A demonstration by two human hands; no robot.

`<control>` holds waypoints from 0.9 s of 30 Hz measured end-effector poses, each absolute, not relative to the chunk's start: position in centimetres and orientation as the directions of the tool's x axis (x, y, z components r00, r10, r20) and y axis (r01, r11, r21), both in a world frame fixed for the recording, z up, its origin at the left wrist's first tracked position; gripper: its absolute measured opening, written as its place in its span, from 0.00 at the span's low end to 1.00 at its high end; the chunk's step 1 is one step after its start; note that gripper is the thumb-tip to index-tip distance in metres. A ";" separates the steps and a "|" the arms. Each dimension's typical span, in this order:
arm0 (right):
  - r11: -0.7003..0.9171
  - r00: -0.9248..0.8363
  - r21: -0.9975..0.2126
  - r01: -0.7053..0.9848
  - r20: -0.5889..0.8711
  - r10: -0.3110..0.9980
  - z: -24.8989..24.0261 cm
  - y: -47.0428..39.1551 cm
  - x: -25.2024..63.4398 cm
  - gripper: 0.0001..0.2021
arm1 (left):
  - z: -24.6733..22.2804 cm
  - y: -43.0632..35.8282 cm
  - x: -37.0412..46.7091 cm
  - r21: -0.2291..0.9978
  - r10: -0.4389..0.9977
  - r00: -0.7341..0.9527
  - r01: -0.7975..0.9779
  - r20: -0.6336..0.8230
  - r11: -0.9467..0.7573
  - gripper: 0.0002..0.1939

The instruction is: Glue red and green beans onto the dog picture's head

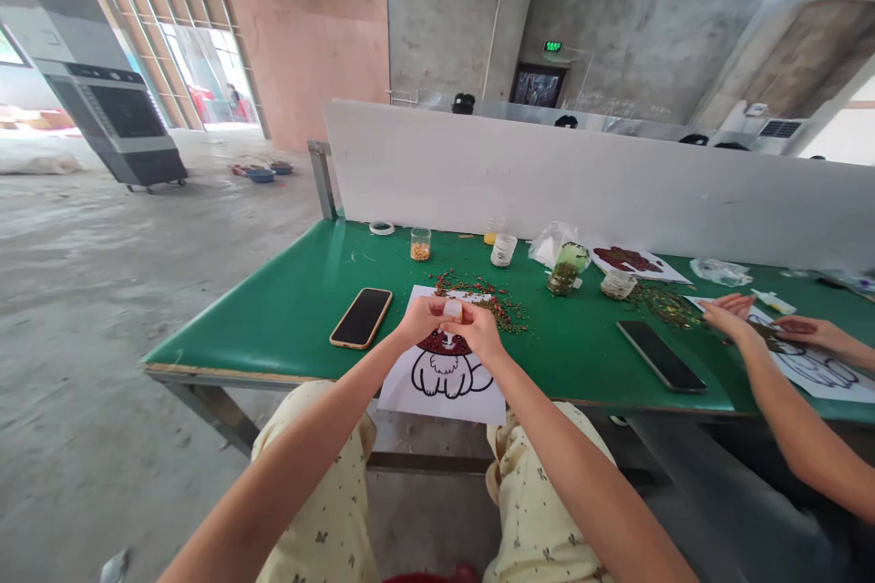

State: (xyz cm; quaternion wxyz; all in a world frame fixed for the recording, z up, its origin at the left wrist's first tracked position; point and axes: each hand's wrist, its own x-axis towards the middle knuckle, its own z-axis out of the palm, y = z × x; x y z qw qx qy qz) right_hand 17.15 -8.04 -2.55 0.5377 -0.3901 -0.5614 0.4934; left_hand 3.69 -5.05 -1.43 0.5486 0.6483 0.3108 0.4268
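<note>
My left hand (422,319) and my right hand (477,326) meet over the upper part of a white sheet (396,390) with a black-outlined animal drawing. Between their fingers they hold a small whitish object (452,310), perhaps a cap or little container, with a bit of yellow at its lower edge. The drawing's head is filled with dark red pieces (441,344), while the body and paws are bare outline. Red and green grains (506,310) lie scattered on the green table just beyond and right of my hands. The sheet's lower edge hangs over the table edge.
A phone (362,318) lies left of the sheet, another phone (660,355) to the right. Behind stand a cup of orange bits (420,245), a clear jar (503,250) and a tipped jar of green grains (566,271). At right, another person's hands (735,314) work over a drawing.
</note>
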 end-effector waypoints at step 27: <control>0.274 -0.038 -0.961 0.020 0.273 0.961 -2.1 -8.7 16.8 0.17 | -1.6 -4.7 3.8 0.964 0.874 0.413 -0.036 0.255 -0.264 0.08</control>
